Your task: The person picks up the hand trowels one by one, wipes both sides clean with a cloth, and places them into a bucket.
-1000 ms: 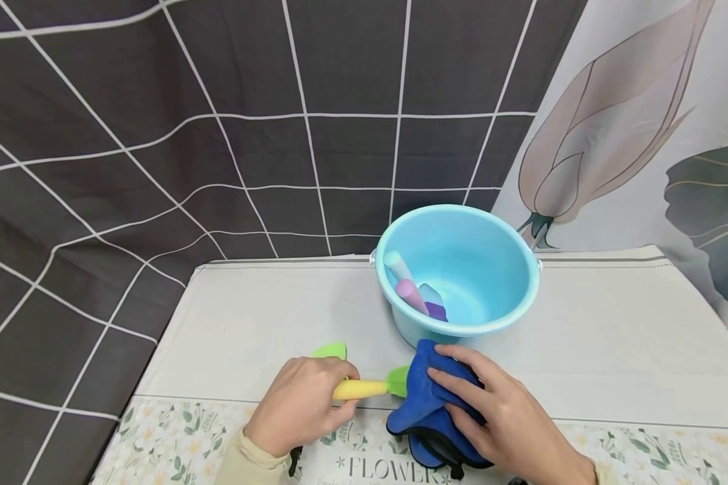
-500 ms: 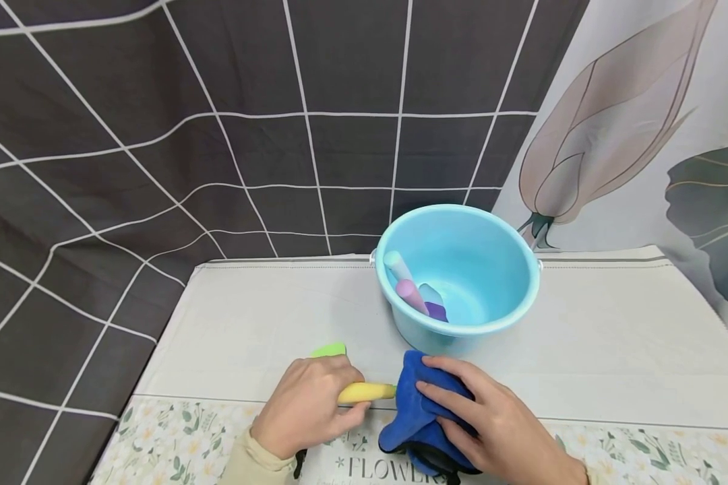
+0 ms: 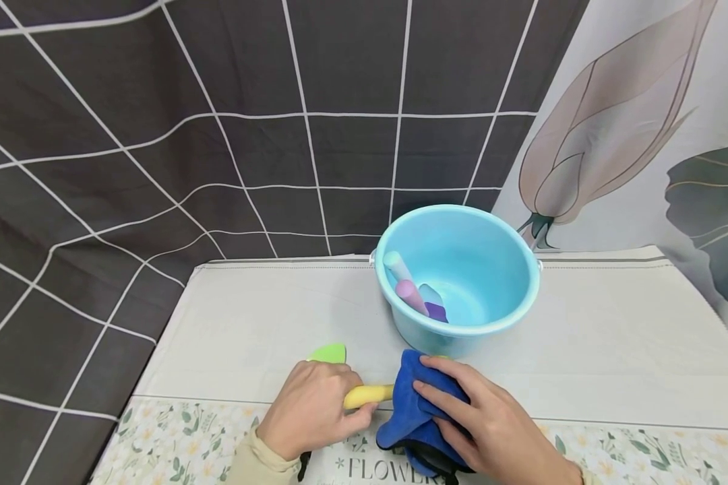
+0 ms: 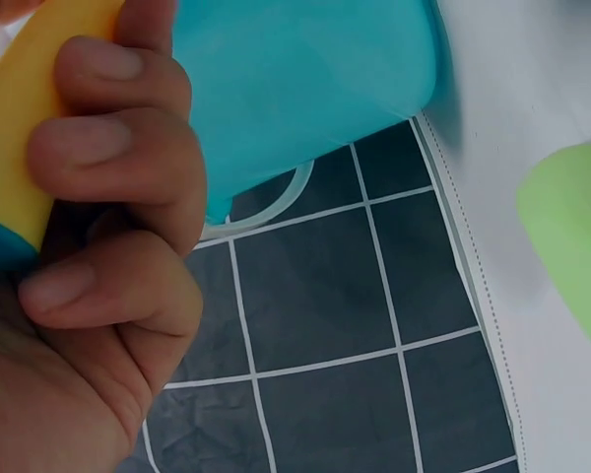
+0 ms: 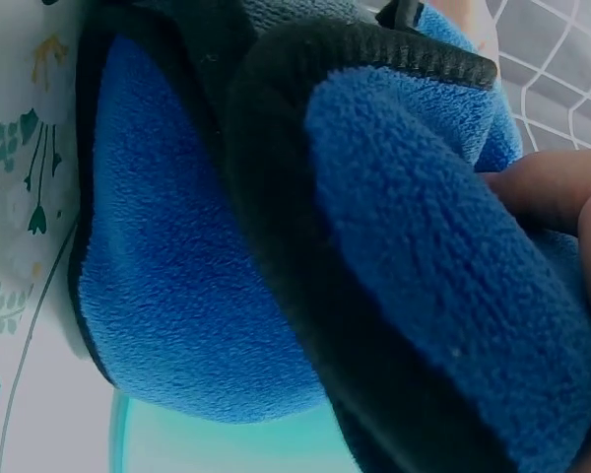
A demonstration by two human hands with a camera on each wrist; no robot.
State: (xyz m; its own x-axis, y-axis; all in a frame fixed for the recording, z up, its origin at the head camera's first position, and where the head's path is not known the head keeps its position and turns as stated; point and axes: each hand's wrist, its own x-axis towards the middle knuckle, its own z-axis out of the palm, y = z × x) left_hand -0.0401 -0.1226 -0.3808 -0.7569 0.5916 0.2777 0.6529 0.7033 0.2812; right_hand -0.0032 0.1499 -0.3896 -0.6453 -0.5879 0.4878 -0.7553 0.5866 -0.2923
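In the head view my left hand [image 3: 315,404] grips the yellow handle [image 3: 367,396] of a tool, fingers curled round it. A teal-looking section [image 4: 2,244] of that tool shows beside the palm in the left wrist view. My right hand [image 3: 491,417] holds a blue cloth [image 3: 421,404] with black edging against the tool's other end, which the cloth covers. Its folds and dark border fill the right wrist view, a finger [image 5: 552,187] pressed into them. Beyond my left hand lies a light green piece [image 3: 329,353], partly hidden.
A light blue bucket [image 3: 461,330] stands just behind the cloth. Inside it lean a pale blue handle [image 3: 397,265], a pink handle [image 3: 411,295] and a purple piece [image 3: 436,311]. White and floral cloth [image 3: 267,310] covers the table; a dark gridded curtain [image 3: 352,155] hangs behind.
Both hands draw closer together: the left shifts right with the handle, the right shifts left with the cloth. The tool's green part, visible a second ago, is now under the cloth.
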